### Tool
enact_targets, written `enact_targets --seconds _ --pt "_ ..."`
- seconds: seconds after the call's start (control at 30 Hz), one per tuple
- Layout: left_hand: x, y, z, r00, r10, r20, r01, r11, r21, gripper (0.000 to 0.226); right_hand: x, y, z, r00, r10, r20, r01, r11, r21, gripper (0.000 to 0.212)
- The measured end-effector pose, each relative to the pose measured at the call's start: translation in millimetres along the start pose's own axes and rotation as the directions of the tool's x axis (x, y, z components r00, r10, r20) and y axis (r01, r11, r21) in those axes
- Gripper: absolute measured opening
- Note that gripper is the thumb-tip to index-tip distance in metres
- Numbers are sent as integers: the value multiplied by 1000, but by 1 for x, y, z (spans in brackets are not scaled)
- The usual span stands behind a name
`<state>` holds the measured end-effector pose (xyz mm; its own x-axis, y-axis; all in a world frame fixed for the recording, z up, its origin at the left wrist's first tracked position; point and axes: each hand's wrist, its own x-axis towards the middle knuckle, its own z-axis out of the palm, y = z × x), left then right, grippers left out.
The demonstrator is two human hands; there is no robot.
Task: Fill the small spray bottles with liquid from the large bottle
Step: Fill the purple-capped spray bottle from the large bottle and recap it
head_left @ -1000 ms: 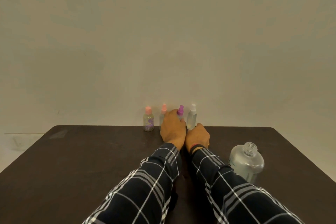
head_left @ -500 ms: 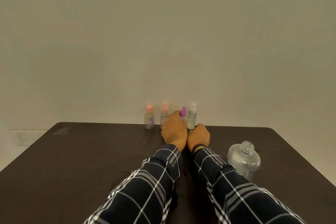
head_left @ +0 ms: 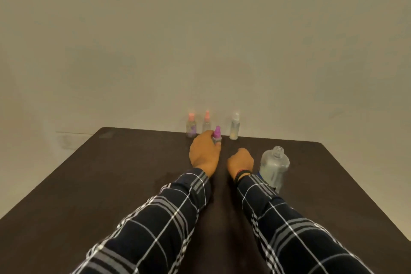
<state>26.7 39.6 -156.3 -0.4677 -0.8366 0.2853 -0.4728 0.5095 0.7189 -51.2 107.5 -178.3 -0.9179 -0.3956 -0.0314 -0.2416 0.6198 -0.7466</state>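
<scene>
My left hand grips the purple-capped spray bottle; my right hand is curled, empty. Next I'd unscrew its cap, then pour from the large bottle.

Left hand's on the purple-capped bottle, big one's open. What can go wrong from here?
1. The large bottle stands uncapped right beside the right sleeve; a sideways arm move could tip it and spill.
2. The left hand holds the purple-capped spray bottle. Pouring from that wide neck into so small an opening, with no funnel in view, will likely spill onto the table.
</scene>
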Motion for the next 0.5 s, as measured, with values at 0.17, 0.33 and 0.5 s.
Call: enact_targets --seconds 0.17,0.33,0.5 --pt "-45 2 -37 1000 27 8 -27 999 19 27 -45 5 -17 993 -35 115 44 996 -78 29" --pt "-91 -3 -62 999 32 42 -33 999 28 37 -84 16 -36 976 -107 191 114 993 -29 32" --pt "-132 -12 -74 995 28 98 -26 1000 -16 44 -117 22 -50 920 -308 242 292 951 103 35"
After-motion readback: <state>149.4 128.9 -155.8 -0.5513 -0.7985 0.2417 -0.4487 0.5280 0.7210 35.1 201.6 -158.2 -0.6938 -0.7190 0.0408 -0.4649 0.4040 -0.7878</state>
